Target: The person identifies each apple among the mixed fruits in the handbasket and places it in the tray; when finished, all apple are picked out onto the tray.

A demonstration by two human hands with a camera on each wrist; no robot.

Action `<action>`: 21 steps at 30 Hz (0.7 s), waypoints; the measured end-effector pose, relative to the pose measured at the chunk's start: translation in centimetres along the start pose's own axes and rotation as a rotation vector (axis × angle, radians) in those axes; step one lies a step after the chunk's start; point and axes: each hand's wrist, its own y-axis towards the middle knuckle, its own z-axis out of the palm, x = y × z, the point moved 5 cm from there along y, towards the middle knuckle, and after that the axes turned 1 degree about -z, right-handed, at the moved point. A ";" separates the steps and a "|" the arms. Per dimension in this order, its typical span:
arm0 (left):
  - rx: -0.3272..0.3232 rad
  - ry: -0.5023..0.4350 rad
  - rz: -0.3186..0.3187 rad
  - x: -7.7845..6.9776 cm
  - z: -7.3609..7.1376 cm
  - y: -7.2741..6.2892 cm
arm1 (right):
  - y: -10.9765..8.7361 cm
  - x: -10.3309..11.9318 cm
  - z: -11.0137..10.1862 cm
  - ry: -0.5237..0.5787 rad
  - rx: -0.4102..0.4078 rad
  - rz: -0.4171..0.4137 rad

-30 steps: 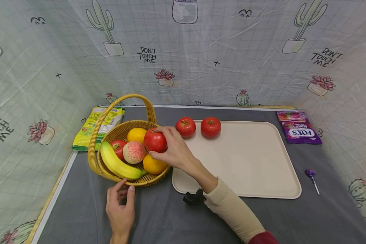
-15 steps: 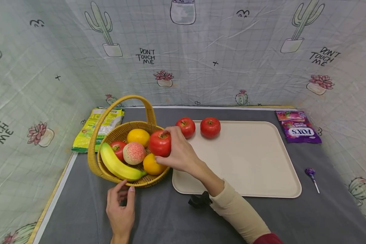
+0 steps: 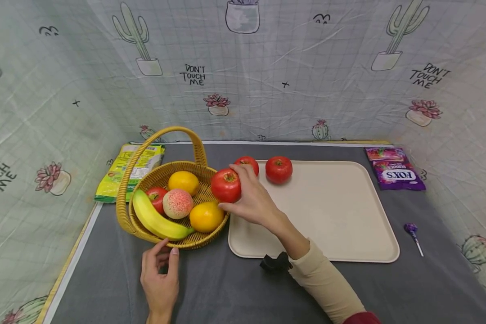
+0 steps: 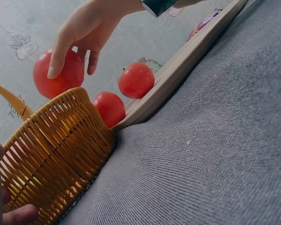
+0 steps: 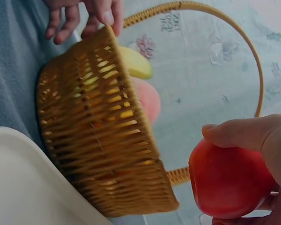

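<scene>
My right hand (image 3: pixel 254 196) grips a red apple (image 3: pixel 226 185) by its side, raised above the right rim of a yellow wicker basket (image 3: pixel 192 245). The apple (image 5: pixel 229 180) also shows between thumb and fingers in the right wrist view. In the basket lie a banana (image 3: pixel 158 220), a peach (image 3: pixel 178 204), another red apple (image 3: pixel 156 198) and two orange-yellow fruits, one a round orange (image 3: pixel 206 217), the other a lemon-like fruit (image 3: pixel 184 182). At the basket's near rim, my left hand (image 3: pixel 160 274) holds the edge with thumb and index finger.
Two red apples sit at the tray's far left: one (image 3: pixel 279 170) on the beige tray (image 3: pixel 320 211), one (image 3: pixel 248 163) partly behind my right hand. A purple candy bag (image 3: pixel 397 171) and a lollipop (image 3: pixel 413 236) lie right; a yellow-green bag (image 3: pixel 129 166) lies behind the basket.
My right hand has lifted the apple from among the fruit and carried it right, uncovering the orange below and covering part of an apple near the tray. My left hand has stayed at the rim.
</scene>
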 end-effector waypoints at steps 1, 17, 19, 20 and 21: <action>0.000 -0.002 -0.002 0.0 0.0 0.0 | 0.1 -0.1 -0.2 0.009 -0.006 0.001; 0.017 -0.014 0.001 0.2 -0.1 0.0 | 0.5 -2.8 -4.7 0.040 -0.147 0.084; 0.015 -0.009 0.007 0.2 -0.1 0.0 | 0.4 -3.2 -5.3 0.058 -0.167 0.099; 0.015 -0.008 0.009 0.1 -0.1 0.0 | 0.4 -3.4 -5.6 0.072 -0.176 0.107; 0.015 -0.010 0.008 0.1 -0.1 0.0 | 0.4 -3.6 -6.0 0.084 -0.185 0.115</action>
